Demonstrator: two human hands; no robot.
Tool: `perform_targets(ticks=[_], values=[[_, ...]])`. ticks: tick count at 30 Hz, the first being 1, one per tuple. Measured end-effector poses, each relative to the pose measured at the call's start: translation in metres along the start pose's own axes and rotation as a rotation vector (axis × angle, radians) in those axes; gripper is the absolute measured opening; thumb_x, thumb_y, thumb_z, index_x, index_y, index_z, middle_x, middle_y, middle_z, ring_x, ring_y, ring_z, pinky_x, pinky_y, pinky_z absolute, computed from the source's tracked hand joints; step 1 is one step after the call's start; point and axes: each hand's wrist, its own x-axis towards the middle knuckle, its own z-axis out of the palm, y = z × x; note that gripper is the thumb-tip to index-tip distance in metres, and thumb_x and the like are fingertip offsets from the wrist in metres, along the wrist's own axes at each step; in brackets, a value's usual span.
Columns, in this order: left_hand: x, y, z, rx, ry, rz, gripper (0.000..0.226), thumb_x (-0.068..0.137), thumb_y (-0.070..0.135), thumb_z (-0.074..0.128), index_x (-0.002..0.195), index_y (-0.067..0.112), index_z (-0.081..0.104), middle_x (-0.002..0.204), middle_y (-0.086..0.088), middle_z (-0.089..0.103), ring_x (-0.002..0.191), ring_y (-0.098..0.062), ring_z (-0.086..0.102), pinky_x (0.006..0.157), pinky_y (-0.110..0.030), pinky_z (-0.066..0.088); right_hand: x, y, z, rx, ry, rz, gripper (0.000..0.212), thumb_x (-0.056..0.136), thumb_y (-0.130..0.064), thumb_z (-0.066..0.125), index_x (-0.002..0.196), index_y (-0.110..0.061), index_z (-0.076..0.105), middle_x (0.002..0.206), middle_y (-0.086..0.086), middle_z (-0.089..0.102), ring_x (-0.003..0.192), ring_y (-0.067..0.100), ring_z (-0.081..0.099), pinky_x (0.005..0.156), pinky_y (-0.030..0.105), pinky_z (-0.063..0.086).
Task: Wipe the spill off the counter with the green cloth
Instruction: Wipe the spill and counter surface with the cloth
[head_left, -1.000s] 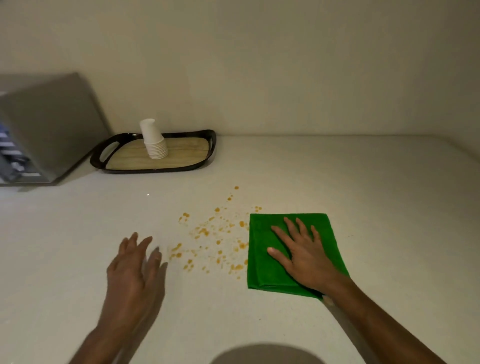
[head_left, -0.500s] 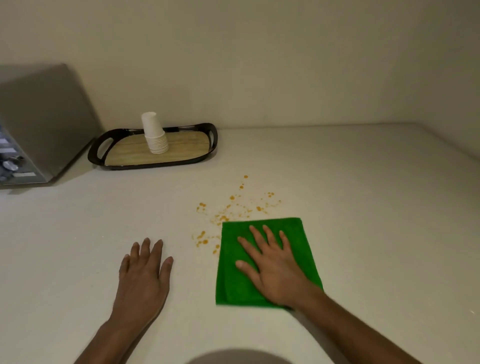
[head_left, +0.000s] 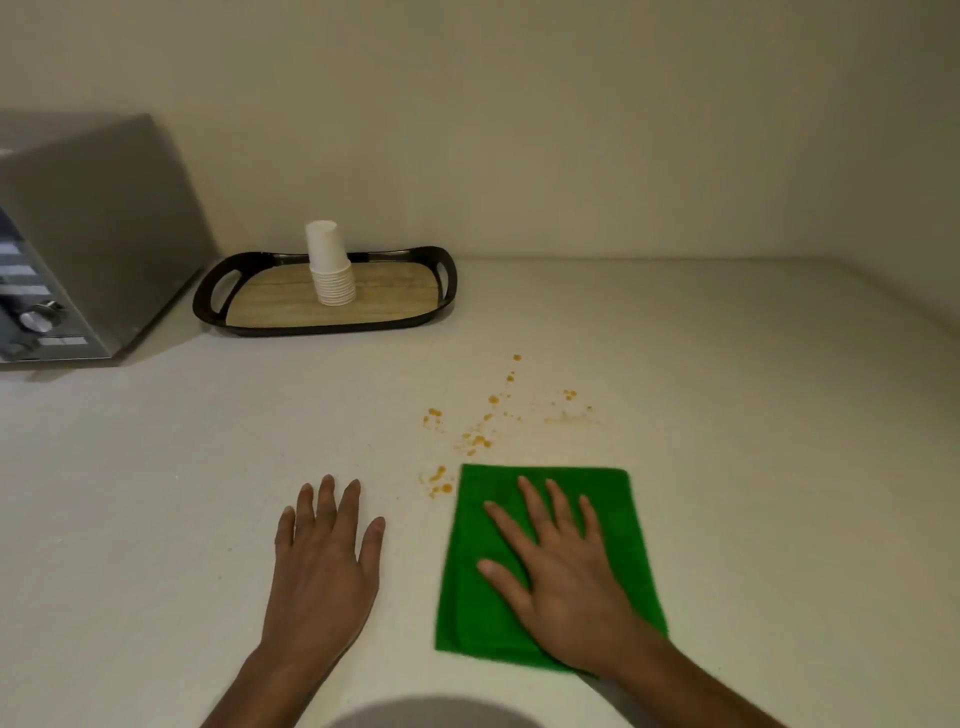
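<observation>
Right hand (head_left: 561, 582) lay flat on the green cloth (head_left: 618, 525), fingers spread, palm pressing the folded square down onto the counter (head_left: 753, 415). Pinched nothing; simply bore on the fabric. Left hand (head_left: 324, 566) rested open just left of the cloth, fingers loosely spread, flat on the bare surface as a brace.

Spill (head_left: 483, 426) sat just beyond the cloth's far edge: orange droplets scattered up and away from it, one small cluster touching close to its far-left corner, a faint smear off past the far-right corner. Tray (head_left: 208, 296) with a stack of paper cups (head_left: 332, 273) stood well beyond the cloth, far-left of it, clear of the mess.

Best done, by the look of it, with even pressure through the whole palm and a push away over the droplets, then a pull back, overlapping passes. Worth covering the smear past the far-right corner too. Risk: light pressure would only spread the orange rather than lift it.
</observation>
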Motion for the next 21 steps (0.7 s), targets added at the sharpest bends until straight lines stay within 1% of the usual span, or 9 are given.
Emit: perform_targets(ticks=[2, 5, 7, 9, 11, 13, 15, 18, 21], values=[[0.003, 0.001, -0.003, -0.043, -0.010, -0.006, 0.066, 0.098, 0.051, 0.016, 0.157, 0.022, 0.022, 0.168, -0.008, 0.015, 0.157, -0.026, 0.004, 0.127, -0.043, 0.004, 0.044, -0.013, 0.000, -0.005, -0.018, -0.009, 0.070, 0.095, -0.077, 0.005, 0.156, -0.043, 0.012, 0.168, 0.007, 0.005, 0.154, 0.034, -0.001, 0.121, 0.063, -0.002], [0.015, 0.001, -0.009, -0.102, 0.026, -0.001, 0.061, 0.101, 0.045, 0.022, 0.156, 0.021, 0.024, 0.168, -0.008, 0.014, 0.157, -0.025, 0.002, 0.127, -0.043, 0.003, 0.098, 0.001, -0.013, -0.038, -0.068, 0.098, 0.072, 0.095, -0.074, 0.010, 0.157, -0.038, 0.014, 0.169, 0.008, 0.004, 0.154, 0.033, 0.000, 0.122, 0.062, -0.001], [0.027, -0.003, -0.013, -0.109, 0.041, 0.005, 0.059, 0.102, 0.044, 0.023, 0.156, 0.020, 0.026, 0.168, -0.008, 0.015, 0.157, -0.025, 0.002, 0.127, -0.043, 0.004, 0.103, 0.025, -0.021, -0.060, -0.066, 0.197, 0.071, 0.096, -0.072, 0.011, 0.158, -0.038, 0.013, 0.169, 0.008, 0.005, 0.154, 0.031, 0.001, 0.122, 0.060, 0.002], [0.038, -0.008, -0.014, -0.100, 0.032, 0.010, 0.058, 0.102, 0.043, 0.024, 0.155, 0.020, 0.027, 0.168, -0.008, 0.016, 0.157, -0.025, 0.003, 0.127, -0.044, 0.005, 0.080, 0.042, -0.021, -0.085, -0.043, 0.247, 0.072, 0.096, -0.072, 0.007, 0.158, -0.036, 0.012, 0.169, 0.008, 0.004, 0.154, 0.031, 0.001, 0.122, 0.059, 0.004], [0.046, -0.013, -0.013, -0.096, 0.024, 0.008, 0.057, 0.103, 0.042, 0.025, 0.155, 0.020, 0.027, 0.168, -0.008, 0.017, 0.157, -0.026, 0.004, 0.127, -0.045, 0.006, 0.042, 0.038, -0.012, -0.109, 0.001, 0.202, 0.074, 0.096, -0.072, 0.001, 0.159, -0.034, 0.011, 0.169, 0.008, 0.001, 0.154, 0.033, -0.003, 0.122, 0.059, 0.002], [0.051, -0.017, -0.010, -0.084, 0.012, 0.007, 0.057, 0.103, 0.042, 0.026, 0.156, 0.020, 0.026, 0.167, -0.008, 0.017, 0.157, -0.026, 0.005, 0.127, -0.045, 0.006, 0.012, 0.013, -0.001, -0.078, 0.027, 0.085, 0.072, 0.099, -0.070, 0.006, 0.158, -0.031, 0.014, 0.168, 0.005, 0.001, 0.154, 0.033, -0.006, 0.121, 0.058, -0.002], [0.053, -0.020, -0.007, -0.070, 0.007, 0.006, 0.057, 0.103, 0.042, 0.025, 0.156, 0.020, 0.026, 0.167, -0.008, 0.018, 0.156, -0.026, 0.006, 0.127, -0.044, 0.006, 0.016, -0.017, 0.008, -0.006, 0.030, -0.066, 0.066, 0.101, -0.068, 0.012, 0.158, -0.034, 0.014, 0.168, 0.002, 0.003, 0.154, 0.031, -0.005, 0.120, 0.056, -0.003], [0.051, -0.021, -0.004, -0.070, 0.017, 0.008, 0.056, 0.103, 0.040, 0.024, 0.155, 0.020, 0.027, 0.166, -0.009, 0.020, 0.156, -0.027, 0.009, 0.127, -0.045, 0.008, 0.080, -0.049, 0.009, 0.026, -0.003, -0.150, 0.064, 0.100, -0.066, 0.004, 0.157, -0.038, 0.015, 0.168, 0.005, 0.007, 0.154, 0.034, 0.000, 0.122, 0.059, -0.003], [0.052, -0.020, -0.004, -0.042, 0.021, 0.013, 0.056, 0.103, 0.039, 0.022, 0.155, 0.020, 0.028, 0.166, -0.009, 0.023, 0.156, -0.027, 0.012, 0.127, -0.045, 0.011, 0.163, -0.046, 0.005, -0.003, -0.063, -0.044, 0.067, 0.098, -0.067, 0.005, 0.157, -0.037, 0.017, 0.168, 0.008, 0.006, 0.154, 0.036, 0.003, 0.121, 0.063, -0.003]])
